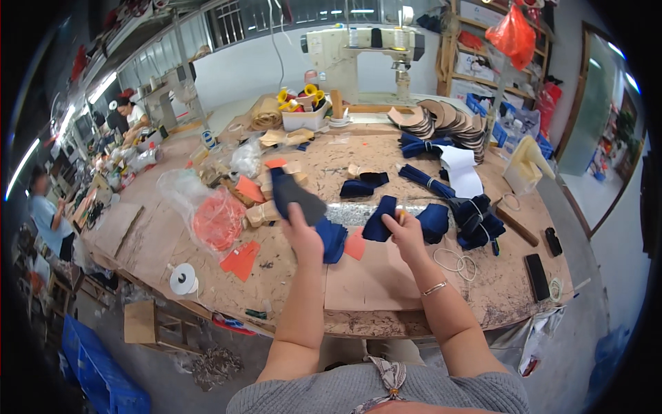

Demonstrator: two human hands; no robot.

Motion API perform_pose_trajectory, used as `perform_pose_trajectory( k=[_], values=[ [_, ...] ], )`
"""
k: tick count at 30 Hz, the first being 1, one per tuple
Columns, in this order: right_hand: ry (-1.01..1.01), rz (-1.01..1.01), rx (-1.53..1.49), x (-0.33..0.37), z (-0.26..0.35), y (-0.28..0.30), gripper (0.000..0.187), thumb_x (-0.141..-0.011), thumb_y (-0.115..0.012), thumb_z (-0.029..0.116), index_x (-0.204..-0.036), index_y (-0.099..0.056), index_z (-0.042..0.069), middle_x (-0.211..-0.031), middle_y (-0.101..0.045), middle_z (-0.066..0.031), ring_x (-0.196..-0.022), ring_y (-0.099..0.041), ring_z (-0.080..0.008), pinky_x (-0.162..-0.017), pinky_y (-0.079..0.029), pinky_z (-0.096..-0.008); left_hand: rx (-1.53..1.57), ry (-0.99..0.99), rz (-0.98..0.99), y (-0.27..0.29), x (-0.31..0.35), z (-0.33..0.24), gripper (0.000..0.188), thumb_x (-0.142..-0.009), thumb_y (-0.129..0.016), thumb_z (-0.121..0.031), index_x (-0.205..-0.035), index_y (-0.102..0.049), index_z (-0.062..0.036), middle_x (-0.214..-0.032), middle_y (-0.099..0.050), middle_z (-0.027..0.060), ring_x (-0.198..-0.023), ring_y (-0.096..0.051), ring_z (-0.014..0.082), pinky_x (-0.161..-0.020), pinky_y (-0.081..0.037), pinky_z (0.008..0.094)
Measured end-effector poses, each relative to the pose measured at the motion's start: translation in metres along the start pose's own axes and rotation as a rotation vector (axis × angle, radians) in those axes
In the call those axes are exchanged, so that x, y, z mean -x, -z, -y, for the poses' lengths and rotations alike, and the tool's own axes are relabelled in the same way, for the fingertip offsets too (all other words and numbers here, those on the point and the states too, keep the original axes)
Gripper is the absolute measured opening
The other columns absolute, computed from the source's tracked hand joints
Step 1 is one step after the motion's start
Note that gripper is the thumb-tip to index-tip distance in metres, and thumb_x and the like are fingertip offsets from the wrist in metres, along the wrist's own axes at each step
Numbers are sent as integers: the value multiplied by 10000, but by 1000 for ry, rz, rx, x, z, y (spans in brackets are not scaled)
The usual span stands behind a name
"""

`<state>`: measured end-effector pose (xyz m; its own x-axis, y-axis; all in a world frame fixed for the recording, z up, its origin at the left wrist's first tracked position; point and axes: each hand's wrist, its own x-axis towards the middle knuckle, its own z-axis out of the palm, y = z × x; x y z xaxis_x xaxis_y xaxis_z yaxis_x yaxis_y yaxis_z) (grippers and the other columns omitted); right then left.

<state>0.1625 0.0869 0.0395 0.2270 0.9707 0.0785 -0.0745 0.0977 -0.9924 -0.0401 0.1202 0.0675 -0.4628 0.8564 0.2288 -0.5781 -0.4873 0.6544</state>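
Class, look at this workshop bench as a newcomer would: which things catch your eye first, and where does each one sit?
First come the two hands at the middle of the bench: the left hand lifts a dark blue cut piece, and the right hand grips a folded blue piece. To the left lies a clear bag of orange pieces. At the far edge stands a cream sewing machine, and a red bag hangs at upper right.

Sewing machine [365, 52] standing at the far edge of the workbench [372, 290] | stacked tan soles [441, 119] lying just right of it | white bin [303, 119] holding yellow spools | tape roll [183, 278] sitting near the left edge | orange bag [514, 33] hanging upper right | black phone [536, 276] lying at right | two people [48, 214] working at far left
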Motion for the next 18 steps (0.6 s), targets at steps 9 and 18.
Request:
perform_pose_trajectory(
  k=[9,18],
  values=[
    [305,59,395,-21,-35,-101,444,-792,-747,266,-1089,-575,-16,-828,-642,-102,-686,-612,-141,-620,-493,-285,146,5,-204,15,-20,-4,363,-925,-566,-265,-1210,-499,-49,-1105,-596,51,-980,-585,157,-792,-469,291],
    [508,-31,272,8,19,-33,293,-829,-714,130,-1084,-609,30,-786,-590,-2,-648,-484,-44,-582,-412,-194,-39,410,389,-7,54,47,267,-959,-505,-144,-1197,-495,-24,-1104,-604,92,-979,-624,180,-804,-531,278]
  ],
)
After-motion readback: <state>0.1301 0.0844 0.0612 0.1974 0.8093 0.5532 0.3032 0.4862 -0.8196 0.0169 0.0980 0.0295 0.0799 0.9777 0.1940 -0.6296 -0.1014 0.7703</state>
